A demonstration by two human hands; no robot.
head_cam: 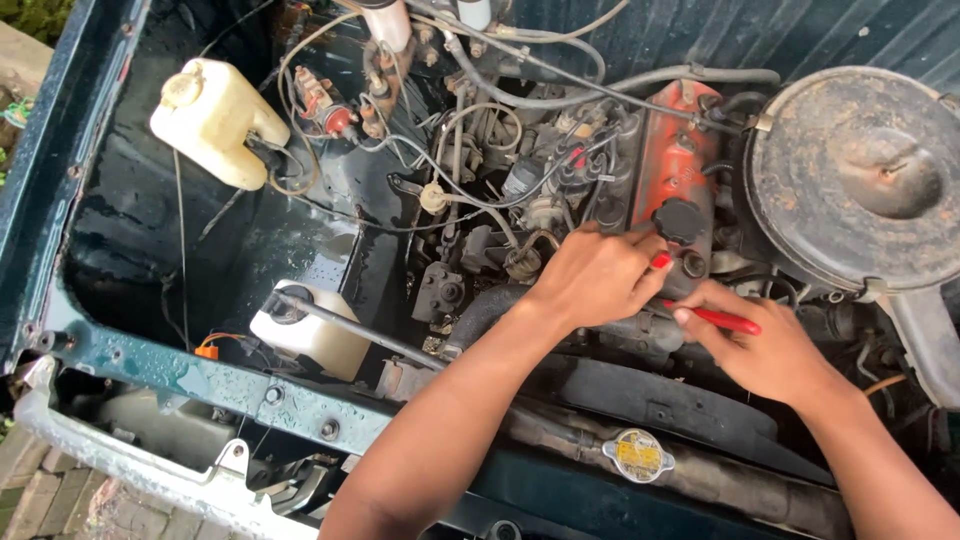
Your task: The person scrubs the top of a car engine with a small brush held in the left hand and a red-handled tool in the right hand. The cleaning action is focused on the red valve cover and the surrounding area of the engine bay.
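Screwdriver (pixel 725 320) with a red handle lies between my two hands, its long axis running roughly left to right, low against the orange valve cover (pixel 672 165). My right hand (pixel 765 350) is closed around the handle; my left hand (pixel 600 275) is curled over the far end, fingers pinched shut there. I cannot make out the tip or what it meets: the left hand hides it. Just beyond my knuckles sits the black filler cap (pixel 678 220); the round air cleaner (pixel 850 175) lies past my right hand, partly cut off.
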